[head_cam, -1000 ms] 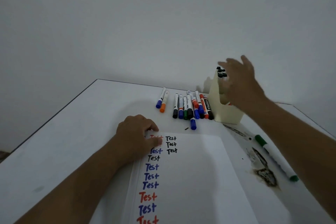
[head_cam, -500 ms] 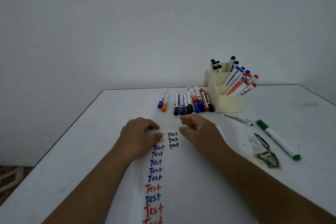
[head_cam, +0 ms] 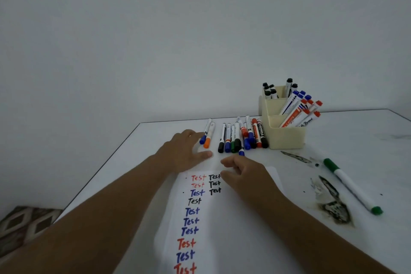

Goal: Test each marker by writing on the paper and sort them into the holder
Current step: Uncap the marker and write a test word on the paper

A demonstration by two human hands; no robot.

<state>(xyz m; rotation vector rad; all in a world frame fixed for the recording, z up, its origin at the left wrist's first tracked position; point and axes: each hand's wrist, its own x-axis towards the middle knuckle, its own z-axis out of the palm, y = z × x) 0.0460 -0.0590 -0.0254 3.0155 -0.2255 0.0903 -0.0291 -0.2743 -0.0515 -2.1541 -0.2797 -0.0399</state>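
Note:
A white paper with rows of "Test" in red, blue and black lies in front of me. Beyond it, several capped markers lie side by side on the table. A blue-capped marker and an orange-capped marker lie apart at their left. My left hand stretches flat over the table, fingertips by those two markers. My right hand rests on the paper's top edge, fingers loosely curled near a blue cap; whether it grips anything is unclear. The cream holder contains black, blue and red markers.
A green-capped marker lies on the right, next to black ink stains and a crumpled smeared tissue. The white table's left edge drops to a patterned rug. A bare wall stands behind.
My right hand came back from the holder down to the paper's top edge. My left hand left the paper's corner and reached forward toward the blue and orange markers.

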